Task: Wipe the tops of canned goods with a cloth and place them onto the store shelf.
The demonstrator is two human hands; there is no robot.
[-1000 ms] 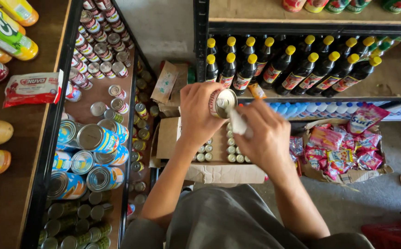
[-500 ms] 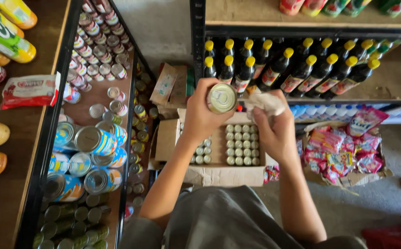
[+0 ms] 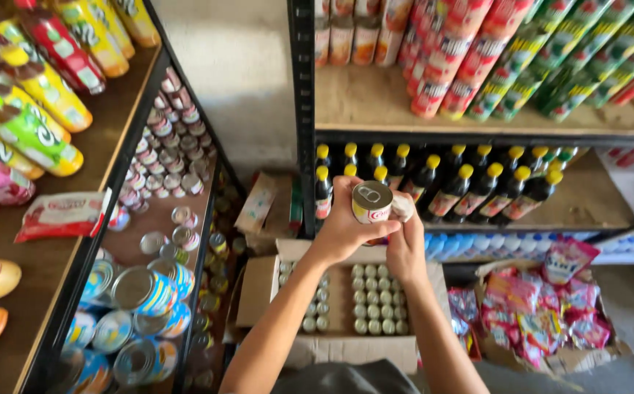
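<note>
Silver-topped can (image 3: 371, 203) held up in front of the dark bottle shelf (image 3: 477, 219).
Left hand (image 3: 342, 233) wrapped around it, right hand (image 3: 406, 244) pinching a pale cloth (image 3: 402, 206) against its side, above the open carton of cans (image 3: 346, 343).

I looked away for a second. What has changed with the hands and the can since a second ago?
The right hand, which was out over the open box with a white cloth, has come up against the can and now presses the cloth to its side. The left hand has raised the can a little and kept its grip. The small cans in the box lie as before.
</note>
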